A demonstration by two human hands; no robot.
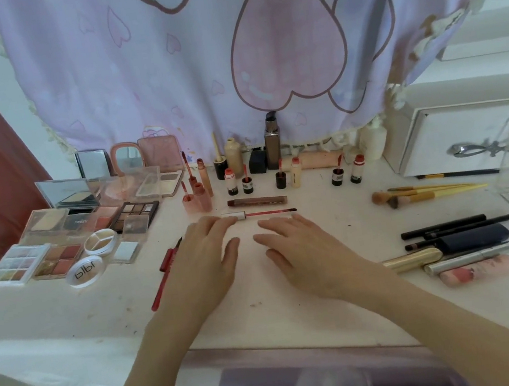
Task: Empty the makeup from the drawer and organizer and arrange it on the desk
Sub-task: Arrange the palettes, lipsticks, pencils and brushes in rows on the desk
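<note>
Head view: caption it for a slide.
Both open hands, left hand and right hand, rest on the desk amid arranged makeup.

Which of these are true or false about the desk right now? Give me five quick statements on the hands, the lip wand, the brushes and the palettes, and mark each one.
1. Both hands lie open on the desk, left hand and right hand. True.
2. The right hand grips the lip wand. False: the wand lies on the desk, with only the left hand's fingertips at its cap end.
3. The makeup brushes lie to the right of the hands. True.
4. The eyeshadow palettes are stacked on the right side. False: they sit on the left.
5. The red pencil stands upright. False: it lies flat beside the left hand.
</note>
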